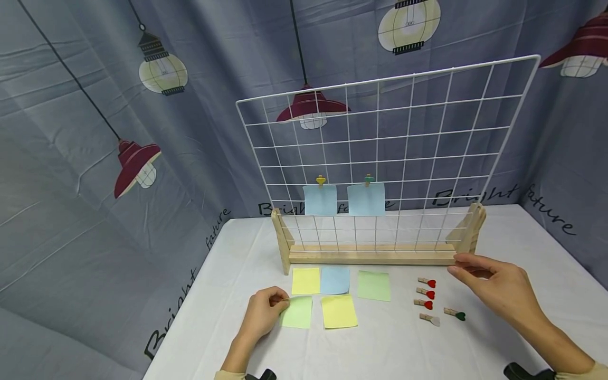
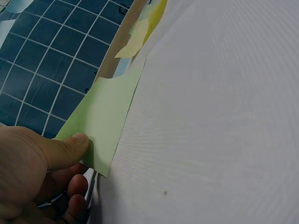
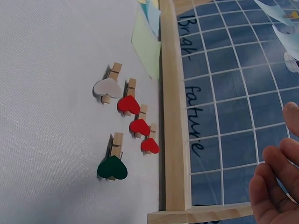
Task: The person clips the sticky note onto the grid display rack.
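My left hand (image 1: 264, 311) pinches the left edge of a light green sticky note (image 1: 299, 312). In the left wrist view the thumb lies on top of that green note (image 2: 105, 112), which is tilted up at the held side. Near the right end of the rack's wooden base (image 1: 370, 257), my right hand (image 1: 499, 285) hovers with relaxed fingers and holds nothing. Left of it on the table lie heart clothespins: several red ones (image 1: 424, 293), a white one (image 1: 429, 319) and a dark green one (image 1: 454, 314).
A white wire grid (image 1: 394, 158) stands in the wooden base. Two blue notes (image 1: 320, 200) hang on it from a yellow and a green clip. Beside the held note lie yellow notes (image 1: 339, 311), a blue note (image 1: 335, 280) and another green note (image 1: 373, 286).
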The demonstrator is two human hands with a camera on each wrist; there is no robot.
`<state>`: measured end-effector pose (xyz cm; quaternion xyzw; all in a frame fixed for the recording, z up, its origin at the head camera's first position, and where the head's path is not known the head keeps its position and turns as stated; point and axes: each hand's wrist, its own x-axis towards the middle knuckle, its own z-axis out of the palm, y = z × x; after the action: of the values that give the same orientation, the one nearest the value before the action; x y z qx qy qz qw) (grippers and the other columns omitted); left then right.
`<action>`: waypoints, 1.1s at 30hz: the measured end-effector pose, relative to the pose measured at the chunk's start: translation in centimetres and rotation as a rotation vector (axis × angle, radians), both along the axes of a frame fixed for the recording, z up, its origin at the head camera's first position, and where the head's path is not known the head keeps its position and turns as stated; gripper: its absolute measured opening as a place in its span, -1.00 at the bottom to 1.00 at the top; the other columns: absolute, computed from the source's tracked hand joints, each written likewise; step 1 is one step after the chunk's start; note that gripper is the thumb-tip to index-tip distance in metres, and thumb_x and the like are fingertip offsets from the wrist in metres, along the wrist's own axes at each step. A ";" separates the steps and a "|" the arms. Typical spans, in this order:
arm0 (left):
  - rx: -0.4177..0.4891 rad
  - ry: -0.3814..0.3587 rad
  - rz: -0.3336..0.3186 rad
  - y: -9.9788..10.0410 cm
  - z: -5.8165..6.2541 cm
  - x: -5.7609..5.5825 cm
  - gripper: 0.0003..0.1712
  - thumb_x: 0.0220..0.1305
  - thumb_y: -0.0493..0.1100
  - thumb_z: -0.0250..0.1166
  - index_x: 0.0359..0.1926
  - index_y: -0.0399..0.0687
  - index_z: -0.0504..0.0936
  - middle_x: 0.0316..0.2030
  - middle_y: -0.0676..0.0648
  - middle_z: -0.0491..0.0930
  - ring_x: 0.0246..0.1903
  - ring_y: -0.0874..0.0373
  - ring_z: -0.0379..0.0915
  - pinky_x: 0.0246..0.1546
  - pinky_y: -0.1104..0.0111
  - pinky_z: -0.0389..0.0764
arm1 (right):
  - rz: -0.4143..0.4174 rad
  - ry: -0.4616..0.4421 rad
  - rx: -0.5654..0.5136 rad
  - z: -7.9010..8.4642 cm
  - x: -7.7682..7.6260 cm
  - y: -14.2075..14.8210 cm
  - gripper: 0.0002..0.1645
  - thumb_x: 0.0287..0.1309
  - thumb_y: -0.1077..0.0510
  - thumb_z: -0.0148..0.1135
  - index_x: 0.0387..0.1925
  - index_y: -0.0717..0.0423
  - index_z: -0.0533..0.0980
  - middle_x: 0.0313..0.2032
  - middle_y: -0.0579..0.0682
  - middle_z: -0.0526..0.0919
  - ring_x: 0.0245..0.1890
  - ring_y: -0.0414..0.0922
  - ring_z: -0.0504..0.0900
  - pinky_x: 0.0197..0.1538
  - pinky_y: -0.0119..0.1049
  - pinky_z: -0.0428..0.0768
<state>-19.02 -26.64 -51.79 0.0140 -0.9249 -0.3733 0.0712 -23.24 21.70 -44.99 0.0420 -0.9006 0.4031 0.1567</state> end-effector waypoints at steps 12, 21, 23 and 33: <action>0.076 -0.008 0.045 -0.4 1.0 -0.4 -0.94 0.28 -0.25 0.44 -0.23 -0.02 0.77 -0.36 0.08 0.70 -0.31 0.24 0.57 -0.24 0.40 0.58 | -0.006 -0.017 0.002 0.0 0.1 -0.1 -0.39 0.17 -0.18 0.50 0.08 0.16 0.70 -0.08 0.14 0.81 -0.37 -0.71 0.44 -0.41 -0.57 0.51; 0.115 0.017 0.063 -0.3 1.8 -1.0 -0.93 0.25 -0.28 0.45 -0.24 -0.06 0.77 -0.39 0.03 0.69 -0.35 0.22 0.56 -0.31 0.44 0.56 | -0.004 -0.068 0.014 -0.2 0.1 -0.3 -0.31 0.21 -0.22 0.44 0.13 0.22 0.66 0.00 0.23 0.77 -0.36 -0.72 0.39 -0.41 -0.57 0.54; 0.123 0.026 0.064 -0.3 2.0 -1.1 -0.93 0.25 -0.28 0.45 -0.24 -0.06 0.77 -0.40 0.03 0.70 -0.36 0.22 0.57 -0.32 0.44 0.57 | -0.004 -0.068 0.011 -0.2 0.1 -0.2 -0.31 0.21 -0.23 0.44 0.13 0.22 0.66 0.00 0.22 0.77 -0.36 -0.73 0.39 -0.41 -0.56 0.54; 0.158 0.042 0.085 -0.2 3.4 -1.2 -0.94 0.23 -0.28 0.48 -0.28 -0.06 0.76 -0.43 0.03 0.69 -0.39 0.23 0.56 -0.34 0.44 0.56 | -0.010 -0.094 -0.002 -0.3 0.2 -0.2 -0.27 0.21 -0.28 0.42 0.14 0.22 0.65 0.02 0.24 0.76 -0.36 -0.66 0.43 -0.41 -0.53 0.57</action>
<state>-20.22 -26.83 -48.37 0.0512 -0.8895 -0.4418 0.1050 -23.06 21.50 -45.26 0.0181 -0.9068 0.4047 0.1163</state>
